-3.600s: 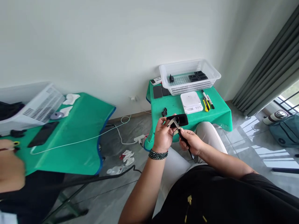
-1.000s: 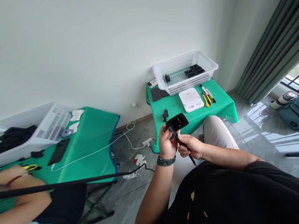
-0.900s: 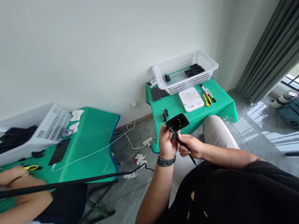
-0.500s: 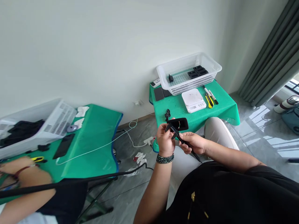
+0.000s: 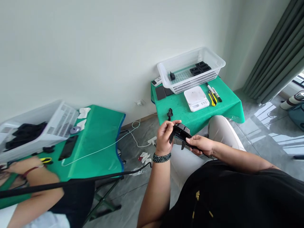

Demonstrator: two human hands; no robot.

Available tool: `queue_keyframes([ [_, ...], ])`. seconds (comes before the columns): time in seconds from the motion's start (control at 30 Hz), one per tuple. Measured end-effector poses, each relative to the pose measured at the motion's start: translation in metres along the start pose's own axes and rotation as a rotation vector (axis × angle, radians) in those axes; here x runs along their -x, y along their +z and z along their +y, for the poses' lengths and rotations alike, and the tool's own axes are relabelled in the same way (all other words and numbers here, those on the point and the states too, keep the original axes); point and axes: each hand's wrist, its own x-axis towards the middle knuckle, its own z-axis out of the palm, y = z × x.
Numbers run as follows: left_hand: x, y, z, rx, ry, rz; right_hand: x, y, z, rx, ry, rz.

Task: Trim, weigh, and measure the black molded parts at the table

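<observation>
Above my lap, my left hand (image 5: pixel 163 136) is closed, its fingers at the near end of a black hollow plastic part (image 5: pixel 184 127). My right hand (image 5: pixel 201 144) grips a black caliper (image 5: pixel 181 135) by its beam. The caliper lies across the front of the part, its jaws pointing down toward me near my left hand. I cannot tell whether the jaws touch the part. Just beyond my left hand, a small black clamp-like piece (image 5: pixel 169 113) rests on the green-covered table (image 5: pixel 228 103).
A white basket (image 5: pixel 163 70) holds several black parts. Before it are a white scale (image 5: pixel 196 98), a yellow cutter (image 5: pixel 212 98), markers (image 5: pixel 213 90) and a dark phone (image 5: pixel 160 93). At left, another person's arm (image 5: pixel 39 177) rests at a second green table (image 5: pixel 99 136). Cables cross the floor.
The black part and the caliper have turned in my hands; the part's hollow no longer faces up toward me, and the caliper jaws now point downward. The other person's arm has shifted slightly.
</observation>
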Motion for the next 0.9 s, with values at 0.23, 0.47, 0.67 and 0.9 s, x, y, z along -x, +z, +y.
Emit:
queue_keyframes([
  [0.23, 0.002, 0.001, -0.002, 0.088, -0.122, -0.010, -0.003, -0.003, 0.005, 0.030, 0.026, 0.045],
  [0.47, 0.015, 0.017, -0.020, 0.502, -0.303, 0.001, -0.005, -0.009, 0.005, -0.046, 0.117, -0.200],
  [0.67, 0.015, 0.021, -0.021, 0.654, -0.339, -0.003, -0.001, -0.018, -0.004, -0.063, 0.135, -0.254],
  [0.9, 0.010, 0.018, -0.018, 0.638, -0.231, 0.040, -0.007, -0.022, 0.005, 0.045, 0.057, -0.109],
])
